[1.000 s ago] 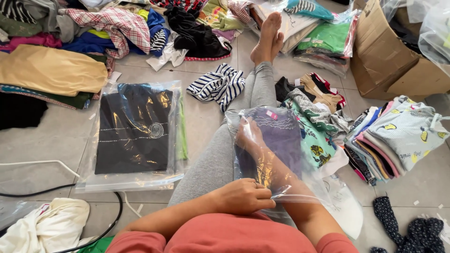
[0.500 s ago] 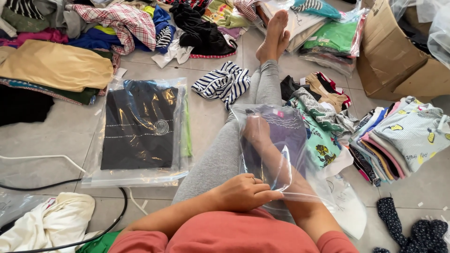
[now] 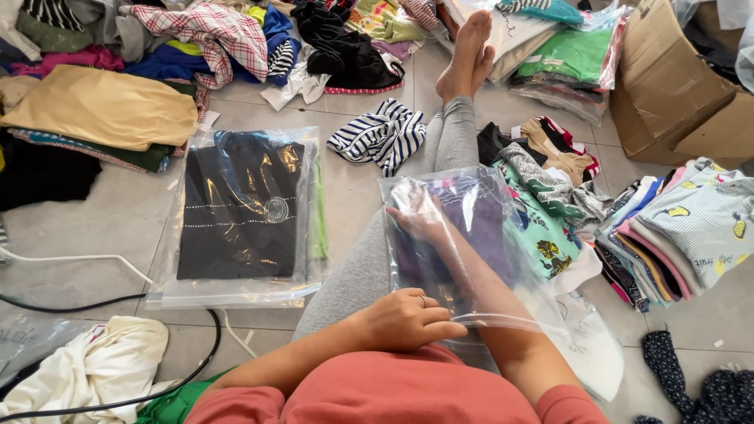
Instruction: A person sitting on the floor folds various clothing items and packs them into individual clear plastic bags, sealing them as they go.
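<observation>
My left hand is pinched on the open mouth of the clear plastic bag lying along my lap, holding the edge taut. My right hand is deep inside that bag, forearm sheathed in plastic, palm pressed flat on the purple garment it is pushing toward the bottom; through the glare I cannot tell whether those fingers grip the cloth or merely rest spread on it.

As far as I can judge, the purple garment is already mostly inside, sitting in the far half of the bag, while the mouth nearest my body is still open and unsealed.

Left of the bag, on the tile floor, lies one finished pack: a black top in a flat clear sleeve. Just beyond the bag, beside my outstretched leg, sits one striped black-and-white piece, loose. Right of the bag are two stacks of folded clothes, a patterned one touching it and a pastel one farther out. One cardboard box stands well beyond those. Far left of the bag, a tan folded garment tops a loose heap, and one black cable curls near my left elbow.
</observation>
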